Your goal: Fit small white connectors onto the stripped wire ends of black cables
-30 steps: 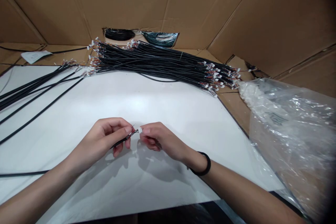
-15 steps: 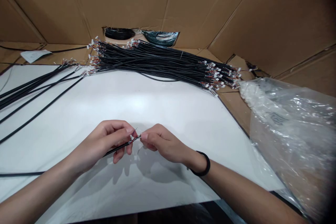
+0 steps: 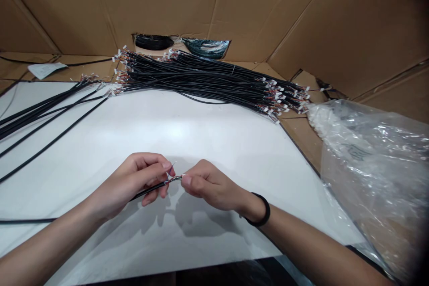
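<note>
My left hand is closed around a black cable near its stripped end, above the white board. Thin twisted wires come out of the cable's jacket and run to my right hand. That hand pinches their tips between thumb and curled fingers, so the very ends are hidden. One thin dark wire stands apart, pointing up beside my left thumb and forefinger. Under my left forearm, the rest of the cable trails off to the left edge.
A thick bundle of black cables with white connectors lies along the back of the board. More loose cables are at the left. At the right is a clear plastic bag. Cardboard walls stand behind, with wire coils showing through a cutout.
My right hand has shifted very slightly to the right and down, with the twisted wires still in its pinch. My left hand has stayed nearly still on the cable.
</note>
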The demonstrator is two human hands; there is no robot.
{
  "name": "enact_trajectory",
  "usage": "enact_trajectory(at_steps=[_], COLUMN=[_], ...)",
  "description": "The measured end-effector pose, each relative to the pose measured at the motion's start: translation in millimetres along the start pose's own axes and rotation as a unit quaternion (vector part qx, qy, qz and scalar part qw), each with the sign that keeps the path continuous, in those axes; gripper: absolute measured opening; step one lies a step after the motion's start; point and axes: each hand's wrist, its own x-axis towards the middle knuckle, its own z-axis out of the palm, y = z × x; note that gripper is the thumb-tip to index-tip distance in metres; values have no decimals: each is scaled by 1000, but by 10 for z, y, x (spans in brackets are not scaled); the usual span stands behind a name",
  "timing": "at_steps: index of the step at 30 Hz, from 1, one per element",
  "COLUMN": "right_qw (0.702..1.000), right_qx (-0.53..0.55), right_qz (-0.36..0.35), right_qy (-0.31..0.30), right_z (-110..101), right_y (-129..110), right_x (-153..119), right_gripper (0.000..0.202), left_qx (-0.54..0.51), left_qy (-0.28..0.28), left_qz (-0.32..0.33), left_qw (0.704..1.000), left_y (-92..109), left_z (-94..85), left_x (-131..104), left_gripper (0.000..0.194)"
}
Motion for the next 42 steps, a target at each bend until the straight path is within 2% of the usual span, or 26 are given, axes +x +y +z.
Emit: enact_trajectory(at_steps=[6,12,18,28,36,42], right_qw=[999,991,966,934,933,938], right_qx=[48,129,252,337,337,325], right_qz=[-12,15,57,104,115,113], right_qy=[-14,-18,-18,-48,-43,-47], right_z=[-11,4,32,-6,-15,-20], right_y=[55,73,55,43,28,46], right_x=[-5,14,41,76,63,71], right_gripper=[51,49,48,42,39,39], left_qx=[-6,-17,-32,-33,36,166], left_qy=[7,19,20,9,29,93], left_qz=[6,9,18,57,85,110], left_qw=[1000,1000,999,998,995,976], left_y=[11,38,19,1,-18,46], left_z=[22,31,25,12,-9,88], left_x=[-8,-4,11,1,-11,-63], left_gripper=[28,30,30,26,20,21])
